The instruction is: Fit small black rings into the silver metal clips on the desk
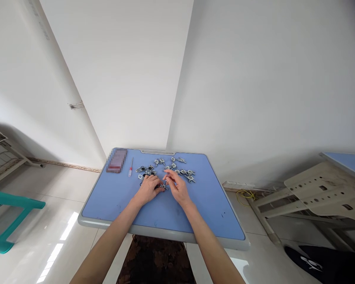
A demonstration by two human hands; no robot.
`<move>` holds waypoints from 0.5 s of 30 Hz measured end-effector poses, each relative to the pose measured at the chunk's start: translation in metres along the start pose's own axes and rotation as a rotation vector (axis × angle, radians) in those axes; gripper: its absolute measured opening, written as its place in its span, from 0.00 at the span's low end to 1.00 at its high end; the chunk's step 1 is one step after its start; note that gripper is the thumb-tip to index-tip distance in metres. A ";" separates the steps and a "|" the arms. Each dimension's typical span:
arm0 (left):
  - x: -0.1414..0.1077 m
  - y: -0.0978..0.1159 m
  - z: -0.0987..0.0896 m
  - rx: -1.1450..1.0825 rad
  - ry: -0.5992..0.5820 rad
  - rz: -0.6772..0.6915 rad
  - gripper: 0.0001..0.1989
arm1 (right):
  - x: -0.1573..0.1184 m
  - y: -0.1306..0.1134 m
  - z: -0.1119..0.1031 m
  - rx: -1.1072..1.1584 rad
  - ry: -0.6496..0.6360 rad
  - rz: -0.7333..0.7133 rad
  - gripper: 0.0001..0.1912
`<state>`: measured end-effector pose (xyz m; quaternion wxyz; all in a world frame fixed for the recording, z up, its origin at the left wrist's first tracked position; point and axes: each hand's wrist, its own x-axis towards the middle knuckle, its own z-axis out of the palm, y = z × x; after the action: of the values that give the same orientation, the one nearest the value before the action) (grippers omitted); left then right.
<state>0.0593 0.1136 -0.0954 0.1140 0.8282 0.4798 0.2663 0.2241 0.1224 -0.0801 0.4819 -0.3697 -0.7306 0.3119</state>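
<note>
My left hand (148,189) is closed over a small metal part (162,187) on the blue tabletop, its fingers hiding much of it. My right hand (178,187) pinches what looks like a small screwdriver (167,176) with a reddish clear handle, its shaft pointing down at that part. Just beyond my left hand lie several metal parts with black round centres (149,169). Similar silvery parts (183,172) with thin arms are scattered past my right hand. A second screwdriver (130,169), with a clear and red handle, rests to the left.
The blue table (106,205) has a raised grey rim and stands against a white wall. A blurred, pixelated rectangular item (117,160) lies at its far left corner. A green stool (14,205) is on the left, another desk (328,189) on the right, and a yellow cable (245,194) on the floor.
</note>
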 end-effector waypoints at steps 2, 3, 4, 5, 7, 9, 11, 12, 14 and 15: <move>0.000 0.000 0.000 0.009 0.000 0.007 0.07 | -0.001 -0.001 0.000 -0.002 0.038 -0.015 0.14; 0.000 0.000 0.000 0.014 0.002 0.008 0.08 | -0.001 -0.001 0.001 -0.015 0.060 -0.029 0.13; 0.000 0.000 0.001 0.019 0.005 0.008 0.08 | -0.001 -0.001 0.002 -0.034 0.083 -0.046 0.12; 0.000 0.000 0.001 0.023 0.009 0.006 0.08 | -0.001 -0.001 0.004 -0.055 0.104 -0.063 0.11; 0.000 0.001 0.001 0.024 0.012 0.002 0.07 | 0.000 0.000 0.006 -0.086 0.141 -0.089 0.10; 0.000 0.002 0.000 0.017 0.005 0.000 0.07 | 0.002 0.000 0.007 -0.091 0.168 -0.100 0.11; 0.000 0.002 -0.001 0.012 -0.003 -0.001 0.07 | 0.004 -0.001 0.006 -0.076 0.177 -0.099 0.13; 0.000 0.001 -0.001 0.013 -0.006 -0.002 0.07 | 0.004 -0.001 0.006 -0.064 0.177 -0.093 0.14; 0.000 0.001 -0.001 0.017 -0.010 -0.004 0.07 | 0.004 0.000 0.004 -0.029 0.175 -0.064 0.15; 0.000 0.001 -0.001 0.019 -0.011 -0.004 0.07 | 0.003 0.000 0.003 -0.006 0.171 -0.044 0.16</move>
<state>0.0595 0.1132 -0.0940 0.1094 0.8298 0.4832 0.2570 0.2201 0.1249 -0.0797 0.5483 -0.3802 -0.6956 0.2664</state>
